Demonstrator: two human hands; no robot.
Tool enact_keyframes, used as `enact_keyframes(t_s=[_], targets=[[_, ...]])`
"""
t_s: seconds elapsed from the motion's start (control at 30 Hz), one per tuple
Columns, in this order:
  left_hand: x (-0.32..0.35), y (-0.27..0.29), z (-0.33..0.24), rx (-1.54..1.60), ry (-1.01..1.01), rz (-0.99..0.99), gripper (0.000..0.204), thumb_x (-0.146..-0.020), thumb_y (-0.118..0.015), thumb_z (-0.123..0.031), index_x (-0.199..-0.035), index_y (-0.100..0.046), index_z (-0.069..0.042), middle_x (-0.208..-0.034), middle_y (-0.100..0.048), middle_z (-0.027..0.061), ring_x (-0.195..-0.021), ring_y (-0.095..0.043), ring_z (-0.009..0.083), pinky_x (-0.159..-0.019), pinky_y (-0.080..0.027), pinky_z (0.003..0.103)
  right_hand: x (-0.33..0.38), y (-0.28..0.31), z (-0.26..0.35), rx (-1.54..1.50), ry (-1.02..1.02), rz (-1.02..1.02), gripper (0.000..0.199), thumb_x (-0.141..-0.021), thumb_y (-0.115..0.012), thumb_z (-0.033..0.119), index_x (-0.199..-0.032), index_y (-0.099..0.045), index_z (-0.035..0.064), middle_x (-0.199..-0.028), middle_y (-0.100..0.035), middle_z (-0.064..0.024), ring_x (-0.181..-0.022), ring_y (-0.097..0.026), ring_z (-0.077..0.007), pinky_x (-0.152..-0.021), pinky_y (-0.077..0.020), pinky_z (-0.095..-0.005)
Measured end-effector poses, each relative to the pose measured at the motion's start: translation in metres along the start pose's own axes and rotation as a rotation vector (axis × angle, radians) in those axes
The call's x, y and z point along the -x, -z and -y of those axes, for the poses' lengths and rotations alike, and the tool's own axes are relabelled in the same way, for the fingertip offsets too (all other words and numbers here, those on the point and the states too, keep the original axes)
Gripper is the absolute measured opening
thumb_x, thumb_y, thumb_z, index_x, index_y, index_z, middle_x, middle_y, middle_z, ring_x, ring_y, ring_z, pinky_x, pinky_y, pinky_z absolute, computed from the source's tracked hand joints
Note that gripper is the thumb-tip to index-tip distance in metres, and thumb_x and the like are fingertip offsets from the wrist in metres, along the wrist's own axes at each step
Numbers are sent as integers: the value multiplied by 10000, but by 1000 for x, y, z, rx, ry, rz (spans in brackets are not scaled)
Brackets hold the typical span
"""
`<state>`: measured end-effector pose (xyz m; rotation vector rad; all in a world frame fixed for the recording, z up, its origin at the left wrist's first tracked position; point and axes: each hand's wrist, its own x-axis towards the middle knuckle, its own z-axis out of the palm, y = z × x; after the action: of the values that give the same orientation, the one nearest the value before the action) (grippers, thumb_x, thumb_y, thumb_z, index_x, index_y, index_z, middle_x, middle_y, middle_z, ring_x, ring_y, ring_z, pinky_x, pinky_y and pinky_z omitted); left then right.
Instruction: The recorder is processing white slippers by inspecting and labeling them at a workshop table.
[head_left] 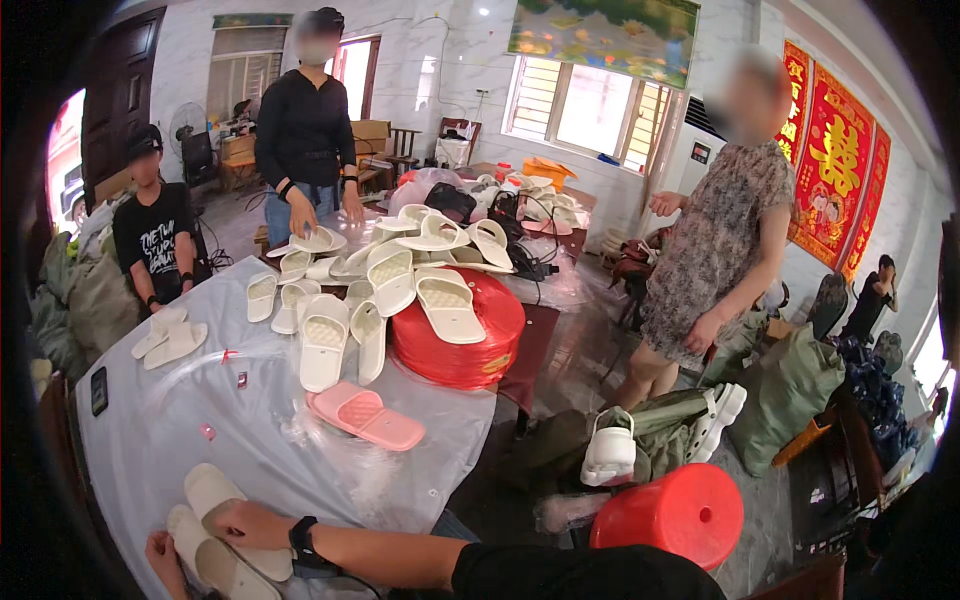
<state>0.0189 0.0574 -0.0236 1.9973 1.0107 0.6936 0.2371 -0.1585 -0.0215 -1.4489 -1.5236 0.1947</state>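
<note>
Two cream slippers lie side by side at the table's near left corner, toes pointing away from me. My right hand [247, 524] is closed over the farther slipper [215, 484], its fingers curled at the strap. Along the left side of the nearer slipper [228, 572] my left hand [166, 562] is curled against the edge, partly cut off by the dark picture rim. Farther up the table lies a single pink slipper [367, 416]. Behind it is a heap of cream slippers [322, 342], some of them resting on a big red plastic-wrapped roll [470, 340].
Plastic sheeting covers the table [270, 420]; a phone [99, 391] and another cream pair [170, 338] lie at its left. A red stool [672, 515] and white clogs [610, 450] are at my right. One person [310, 130] stands across, one [160, 225] sits left, another [715, 230] stands right.
</note>
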Motion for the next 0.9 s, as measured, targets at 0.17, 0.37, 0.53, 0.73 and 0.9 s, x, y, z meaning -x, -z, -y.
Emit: enact_keyframes(t_s=[0.17, 0.37, 0.53, 0.73, 0.9], targets=[[-16, -1, 58, 282, -5, -41, 114, -883, -606, -16, -997, -609, -1, -767, -577, 0, -632, -490, 73, -546, -378, 222, 4, 11, 7, -63, -100, 80, 122, -814, -622, 157, -794, -554, 57, -718, -586, -133, -713, -573, -347, -647, -440, -446], [8, 7, 29, 176, -53, -1, 102, -852, -626, -18, -950, -620, 9, -780, -587, 20, -662, -516, 99, -577, -407, 235, 3, 13, 13, 19, -56, 34, 94, -822, -627, 163, -809, -600, 74, -679, -607, -112, -671, -608, -324, -626, -455, -428], [21, 6, 5, -108, -28, -155, 66, -812, -644, 2, -870, -622, 24, -756, -577, 30, -651, -517, 119, -579, -425, 260, 6, 17, 13, -2, -93, 73, 108, -833, -639, 186, -838, -639, 79, -730, -632, -116, -713, -625, -316, -640, -472, -419], [29, 12, -21, -3, 45, -88, 64, -799, -673, -25, -821, -641, 25, -722, -601, 21, -681, -541, 134, -601, -448, 294, 6, 17, 10, 13, -68, 95, 172, -866, -627, 215, -933, -636, 57, -791, -650, -150, -752, -634, -335, -667, -487, -425], [38, 9, -42, 299, 80, -132, 77, -810, -696, -69, -847, -668, -8, -719, -624, -1, -631, -512, 90, -570, -406, 255, 2, 21, 13, -5, -82, 159, 168, -884, -629, 200, -945, -631, 44, -762, -640, -156, -679, -614, -325, -628, -481, -392]])
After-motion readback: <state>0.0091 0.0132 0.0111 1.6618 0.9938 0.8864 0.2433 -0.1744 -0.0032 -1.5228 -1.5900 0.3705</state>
